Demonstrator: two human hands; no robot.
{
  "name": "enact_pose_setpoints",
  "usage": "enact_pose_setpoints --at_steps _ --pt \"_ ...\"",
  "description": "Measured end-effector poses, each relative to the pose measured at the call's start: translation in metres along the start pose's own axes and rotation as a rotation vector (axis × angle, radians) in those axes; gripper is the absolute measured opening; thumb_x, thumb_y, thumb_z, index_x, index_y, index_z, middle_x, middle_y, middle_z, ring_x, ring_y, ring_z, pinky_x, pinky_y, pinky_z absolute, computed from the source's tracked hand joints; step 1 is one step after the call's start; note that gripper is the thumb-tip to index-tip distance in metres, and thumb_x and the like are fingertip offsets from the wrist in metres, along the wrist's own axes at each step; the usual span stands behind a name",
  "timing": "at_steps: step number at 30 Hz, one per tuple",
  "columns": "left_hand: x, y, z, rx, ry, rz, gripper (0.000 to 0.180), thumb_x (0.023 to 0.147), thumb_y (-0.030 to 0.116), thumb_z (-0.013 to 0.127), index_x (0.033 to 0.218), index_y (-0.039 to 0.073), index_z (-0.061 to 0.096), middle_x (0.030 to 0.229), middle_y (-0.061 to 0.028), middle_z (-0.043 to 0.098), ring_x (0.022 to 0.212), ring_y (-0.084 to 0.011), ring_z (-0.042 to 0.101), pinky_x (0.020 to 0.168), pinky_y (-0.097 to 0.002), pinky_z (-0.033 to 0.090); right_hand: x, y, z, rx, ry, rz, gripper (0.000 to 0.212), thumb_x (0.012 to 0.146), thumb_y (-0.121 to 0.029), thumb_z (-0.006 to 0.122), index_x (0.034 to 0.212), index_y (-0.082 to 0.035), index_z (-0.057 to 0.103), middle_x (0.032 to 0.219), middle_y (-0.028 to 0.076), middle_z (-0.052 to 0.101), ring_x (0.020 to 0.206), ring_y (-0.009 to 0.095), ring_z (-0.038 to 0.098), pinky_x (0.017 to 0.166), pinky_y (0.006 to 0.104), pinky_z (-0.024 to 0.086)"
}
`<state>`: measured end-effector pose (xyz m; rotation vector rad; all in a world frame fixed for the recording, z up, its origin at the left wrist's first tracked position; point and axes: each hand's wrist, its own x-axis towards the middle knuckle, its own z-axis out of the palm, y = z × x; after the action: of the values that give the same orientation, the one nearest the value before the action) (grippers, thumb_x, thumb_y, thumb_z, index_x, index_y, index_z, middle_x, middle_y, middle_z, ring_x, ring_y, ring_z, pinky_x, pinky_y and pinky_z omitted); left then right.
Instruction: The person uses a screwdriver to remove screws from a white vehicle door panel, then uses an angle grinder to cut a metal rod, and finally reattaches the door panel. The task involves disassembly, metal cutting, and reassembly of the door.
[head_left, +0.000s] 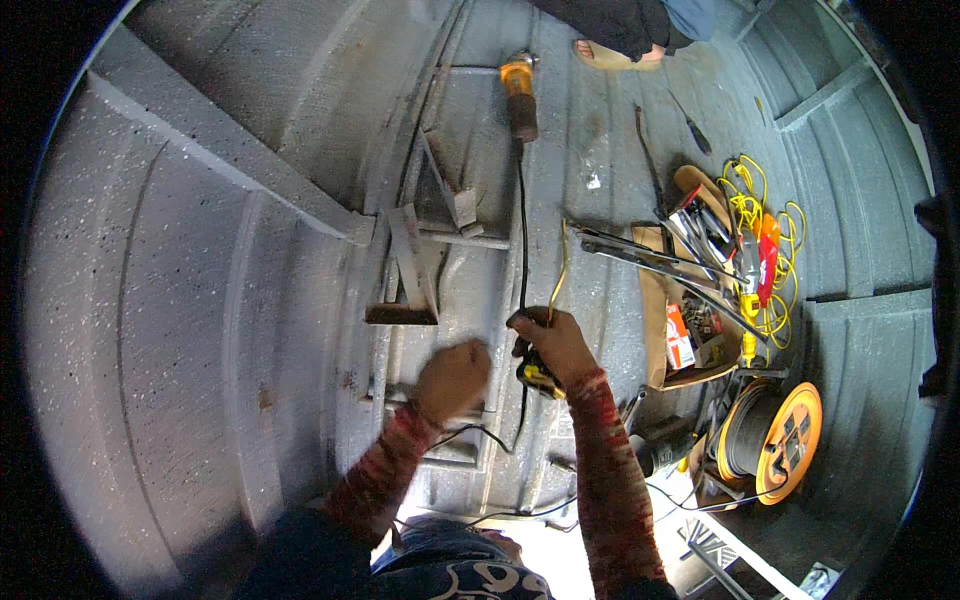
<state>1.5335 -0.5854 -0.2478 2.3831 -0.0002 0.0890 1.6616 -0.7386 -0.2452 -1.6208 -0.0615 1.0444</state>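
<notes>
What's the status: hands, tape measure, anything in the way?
Right hand gripping tape measure, yellow blade out. Left hand apart, grip unclear. Black cord from angle grinder beside blade.

Near the top, an orange and black power tool [519, 95] lies on the ribbed grey floor [625, 120], its black cord [523, 220] running downward, while another person [615, 25] is partly visible at the upper edge. To the right, an open cardboard box [656, 350] holds an orange-and-white carton [679, 338] among assorted small items, with long dark rods [640, 262] reaching across it and a tangled yellow cord [798, 225] beside it. Below the box stands a yellow-flanged spool [803, 430] wound with dark cable [748, 435].
</notes>
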Motion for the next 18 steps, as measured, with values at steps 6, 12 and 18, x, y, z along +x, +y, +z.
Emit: enact_pose_setpoints --at_steps 6,12,18 --pt "0.262 -0.093 0.028 0.093 0.517 -0.432 0.044 0.094 0.042 0.065 0.114 0.003 0.065 0.109 -0.0224 0.069 0.101 -0.0375 0.068 0.081 -0.045 0.054 -0.039 0.006 -0.011 -0.09 0.015 0.03 0.03 0.099 -0.031 0.064 0.106 -0.002 0.071 0.073 0.009 0.069 0.055 0.015 0.067 0.049 0.0318 0.053" --pt "0.366 -0.17 0.081 0.233 0.18 -0.914 0.106 0.077 0.066 0.075 0.148 0.0 0.032 0.15 -0.0241 0.044 0.137 -0.0413 0.047 0.108 -0.0574 0.041 -0.087 0.022 -0.014 0.104 -0.028 -0.201 0.023 0.099 -0.017 0.063 0.114 -0.002 0.071 0.087 0.008 0.072 0.074 0.014 0.069 0.065 0.0282 0.055" --pt "0.355 -0.199 0.078 0.125 0.161 -0.849 0.082 0.073 0.051 0.083 0.13 0.0 0.054 0.12 -0.0187 0.068 0.099 -0.0322 0.07 0.086 -0.0442 0.056 -0.113 0.041 -0.018 0.133 -0.087 -0.301 0.017 0.096 -0.002 0.068 0.112 0.004 0.071 0.092 0.01 0.074 0.079 0.01 0.066 0.069 0.0246 0.053"
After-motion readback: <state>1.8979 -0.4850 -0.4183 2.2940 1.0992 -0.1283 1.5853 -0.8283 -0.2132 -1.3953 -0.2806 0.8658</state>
